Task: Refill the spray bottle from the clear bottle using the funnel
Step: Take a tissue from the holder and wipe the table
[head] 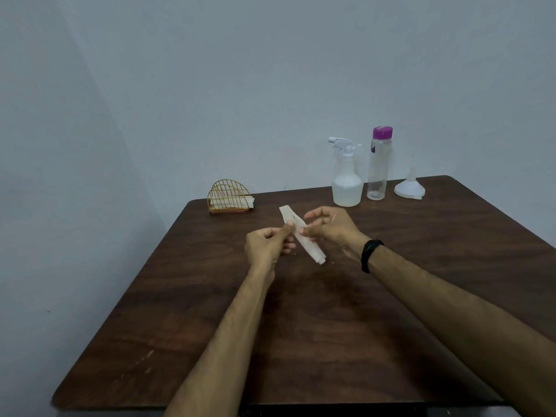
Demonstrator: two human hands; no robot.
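Hands [266, 243] [329, 227] pinching folded tissue [302, 234]

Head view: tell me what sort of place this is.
Probably a plain room at home, set up for a tabletop chore: a dark wooden table against a bare wall, with a gold wire napkin holder and a spray bottle on it.

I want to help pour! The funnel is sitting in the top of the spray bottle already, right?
Not quite. In the head view the funnel sits upside down on the table, right of the clear bottle. The spray bottle has its trigger top on.
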